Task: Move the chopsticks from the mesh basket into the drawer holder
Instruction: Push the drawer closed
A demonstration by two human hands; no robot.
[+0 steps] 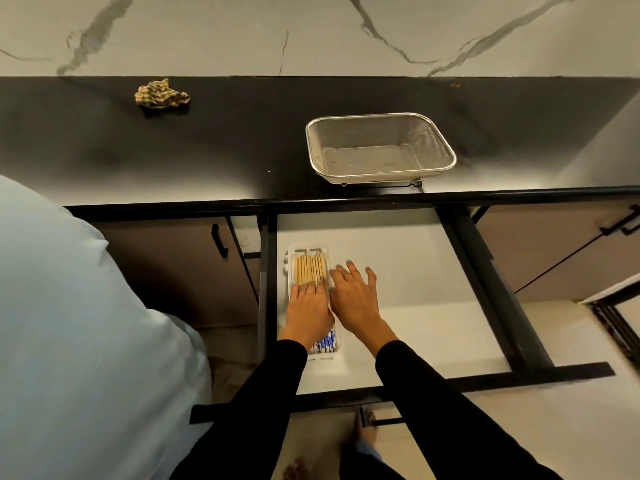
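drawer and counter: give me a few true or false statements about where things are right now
1. The mesh basket on the counter holds no chopsticks. True.
2. The chopsticks lie in the white holder inside the open drawer. True.
3. The left hand hovers over the basket. False: it lies flat on the chopsticks in the holder.
4. The right hand grips a bundle of chopsticks. False: it is open, fingers spread, beside the holder.
5. A crumpled cloth lies on the counter, apart from the basket. True.
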